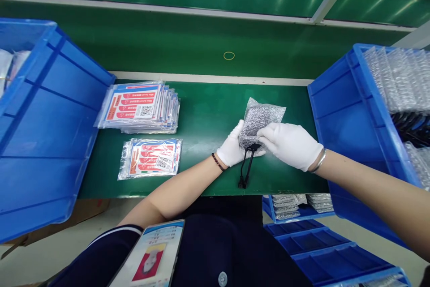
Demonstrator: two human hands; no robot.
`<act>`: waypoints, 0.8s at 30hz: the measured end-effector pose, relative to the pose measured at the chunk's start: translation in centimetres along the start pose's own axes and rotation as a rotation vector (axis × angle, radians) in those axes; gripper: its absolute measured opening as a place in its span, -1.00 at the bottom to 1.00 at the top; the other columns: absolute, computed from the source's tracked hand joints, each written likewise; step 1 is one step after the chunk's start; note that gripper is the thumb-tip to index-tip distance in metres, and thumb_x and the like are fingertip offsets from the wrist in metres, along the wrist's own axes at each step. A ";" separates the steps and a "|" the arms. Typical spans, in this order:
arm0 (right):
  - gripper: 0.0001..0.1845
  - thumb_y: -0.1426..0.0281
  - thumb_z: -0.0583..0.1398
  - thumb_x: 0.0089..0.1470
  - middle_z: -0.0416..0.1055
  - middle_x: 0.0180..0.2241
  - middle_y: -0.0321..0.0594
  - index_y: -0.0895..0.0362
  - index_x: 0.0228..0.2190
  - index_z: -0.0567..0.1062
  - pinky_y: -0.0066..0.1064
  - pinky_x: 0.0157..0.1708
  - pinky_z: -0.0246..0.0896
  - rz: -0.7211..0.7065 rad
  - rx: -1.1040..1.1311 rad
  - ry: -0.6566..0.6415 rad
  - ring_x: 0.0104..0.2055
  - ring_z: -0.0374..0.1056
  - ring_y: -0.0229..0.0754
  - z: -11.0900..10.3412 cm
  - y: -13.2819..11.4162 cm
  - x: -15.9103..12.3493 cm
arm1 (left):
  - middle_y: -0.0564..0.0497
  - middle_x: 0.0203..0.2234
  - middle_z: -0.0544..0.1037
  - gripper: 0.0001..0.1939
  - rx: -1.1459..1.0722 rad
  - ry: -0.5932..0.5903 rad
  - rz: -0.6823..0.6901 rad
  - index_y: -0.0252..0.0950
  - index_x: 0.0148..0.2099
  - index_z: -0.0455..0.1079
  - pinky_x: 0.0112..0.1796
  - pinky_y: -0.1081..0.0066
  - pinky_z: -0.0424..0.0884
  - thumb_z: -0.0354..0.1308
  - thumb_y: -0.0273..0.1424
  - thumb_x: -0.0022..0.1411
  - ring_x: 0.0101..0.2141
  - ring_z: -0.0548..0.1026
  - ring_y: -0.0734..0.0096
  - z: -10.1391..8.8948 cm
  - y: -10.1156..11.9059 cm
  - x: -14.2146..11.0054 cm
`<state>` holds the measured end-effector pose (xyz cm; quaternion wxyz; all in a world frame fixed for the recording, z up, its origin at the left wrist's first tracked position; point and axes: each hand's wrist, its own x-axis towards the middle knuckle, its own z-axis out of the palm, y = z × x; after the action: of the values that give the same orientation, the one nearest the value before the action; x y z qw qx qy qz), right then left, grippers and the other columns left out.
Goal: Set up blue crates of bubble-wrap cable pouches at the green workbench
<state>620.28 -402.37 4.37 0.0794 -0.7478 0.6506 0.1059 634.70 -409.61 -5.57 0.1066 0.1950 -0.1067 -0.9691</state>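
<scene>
Both my hands wear white gloves and grip a small bubble-wrap pouch [261, 118] over the green table [204, 117]. My left hand [231, 148] pinches the pouch's lower left edge. From the right, my right hand [289, 145] closes on its lower edge. A black cable [246, 168] hangs out of the pouch's mouth and its end touches the table.
A stack of printed plastic bags [141, 107] lies at the left, with one more bag [151, 158] in front of it. A big blue bin [43, 134] stands left. Another blue bin [352, 121] with bubble-wrapped items stands right. Empty blue trays [316, 242] sit below.
</scene>
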 end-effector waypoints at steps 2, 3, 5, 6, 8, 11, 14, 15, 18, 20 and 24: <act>-0.64 0.27 -0.04 0.30 0.48 -0.30 -0.11 0.13 -0.21 0.51 -0.40 -0.44 -0.06 -0.003 -0.004 0.007 -0.31 0.38 -0.16 0.0 0.0 0.0 | -0.14 -0.01 0.52 -0.43 -0.003 -0.019 0.002 -0.23 0.07 0.43 -0.10 0.05 0.49 -0.16 0.03 0.35 -0.09 0.50 0.16 -0.2 -0.1 0.1; -0.64 0.27 -0.03 0.30 0.48 -0.30 -0.11 0.13 -0.20 0.51 -0.40 -0.44 -0.06 -0.004 -0.006 0.008 -0.31 0.38 -0.16 0.0 -0.1 0.0 | -0.14 -0.01 0.53 -0.42 -0.006 -0.024 0.001 -0.24 0.08 0.43 -0.10 0.04 0.49 -0.15 0.04 0.35 -0.09 0.51 0.16 -0.3 -0.1 0.2; -0.65 0.27 -0.03 0.30 0.48 -0.30 -0.12 0.13 -0.20 0.51 -0.39 -0.44 -0.06 -0.003 -0.006 0.003 -0.32 0.38 -0.16 -0.1 -0.1 -0.1 | -0.15 -0.02 0.53 -0.42 -0.011 -0.023 0.000 -0.24 0.09 0.43 -0.11 0.04 0.49 -0.15 0.04 0.35 -0.11 0.51 0.16 -0.4 -0.1 0.2; -0.65 0.27 -0.03 0.30 0.48 -0.30 -0.12 0.12 -0.20 0.51 -0.39 -0.44 -0.06 -0.002 -0.005 0.000 -0.32 0.38 -0.15 -0.1 -0.1 -0.1 | -0.16 -0.02 0.53 -0.41 -0.011 -0.021 -0.001 -0.25 0.09 0.43 -0.12 0.05 0.49 -0.16 0.04 0.35 -0.11 0.51 0.15 -0.4 -0.1 0.2; -0.66 0.28 -0.03 0.30 0.48 -0.29 -0.14 0.11 -0.19 0.51 -0.39 -0.43 -0.06 -0.007 -0.002 0.005 -0.32 0.37 -0.15 0.0 -0.1 -0.1 | -0.17 -0.03 0.53 -0.40 -0.006 -0.014 0.002 -0.26 0.08 0.43 -0.16 0.08 0.51 -0.17 0.05 0.35 -0.13 0.51 0.15 -0.3 -0.1 0.2; -0.65 0.28 -0.03 0.30 0.48 -0.28 -0.14 0.10 -0.17 0.52 -0.38 -0.42 -0.04 -0.017 0.004 0.043 -0.31 0.37 -0.15 0.2 0.0 -0.1 | -0.16 -0.01 0.53 -0.39 0.003 0.015 0.013 -0.27 0.08 0.43 -0.17 0.11 0.51 -0.20 0.05 0.35 -0.13 0.52 0.16 0.2 0.0 0.0; -0.66 0.30 -0.01 0.29 0.47 -0.29 -0.14 0.10 -0.14 0.53 -0.38 -0.40 -0.03 -0.099 0.018 0.063 -0.33 0.35 -0.17 0.5 -0.1 -0.1 | -0.14 0.01 0.52 -0.36 -0.015 0.038 0.035 -0.26 0.11 0.41 -0.10 0.15 0.48 -0.26 0.05 0.37 -0.09 0.52 0.18 0.5 0.0 0.0; -0.68 0.33 0.00 0.28 0.47 -0.31 -0.15 0.10 -0.15 0.53 -0.38 -0.41 -0.04 -0.144 0.018 0.049 -0.35 0.34 -0.18 0.6 -0.1 -0.1 | -0.15 0.01 0.52 -0.34 -0.031 0.031 0.046 -0.28 0.12 0.40 -0.08 0.18 0.47 -0.27 0.06 0.37 -0.08 0.52 0.19 0.6 0.0 0.0; -0.72 0.40 0.03 0.25 0.45 -0.36 -0.17 0.12 -0.21 0.55 -0.39 -0.42 -0.06 -0.269 0.012 -0.006 -0.41 0.30 -0.23 0.8 -0.3 -0.1 | -0.20 -0.04 0.55 -0.30 -0.077 0.008 0.062 -0.36 0.09 0.42 -0.12 0.27 0.47 -0.27 0.06 0.36 -0.13 0.54 0.21 0.4 -0.3 0.2; -0.70 0.34 0.03 0.27 0.46 -0.36 -0.18 0.12 -0.23 0.55 -0.40 -0.41 -0.02 -0.318 0.048 0.004 -0.40 0.31 -0.23 0.8 -0.2 -0.2 | -0.18 -0.14 0.59 -0.46 -0.088 0.035 0.044 -0.39 -0.01 0.47 -0.22 0.34 0.49 -0.15 -0.08 0.40 -0.24 0.57 0.27 0.2 -0.6 0.3; -0.57 0.14 -0.01 0.29 0.49 -0.35 -0.17 0.10 -0.28 0.55 -0.40 -0.37 0.07 -0.090 0.141 0.123 -0.34 0.38 -0.19 0.4 0.5 -0.2 | -0.13 -0.31 0.63 -0.75 -0.103 0.034 0.092 -0.45 -0.12 0.50 -0.23 0.38 0.47 0.00 -0.53 0.29 -0.35 0.58 0.34 0.1 -0.9 0.1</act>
<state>619.78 -402.18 4.02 0.0961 -0.7738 0.6260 0.0101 634.43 -408.76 -5.68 0.1627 0.2004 -0.0636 -0.9640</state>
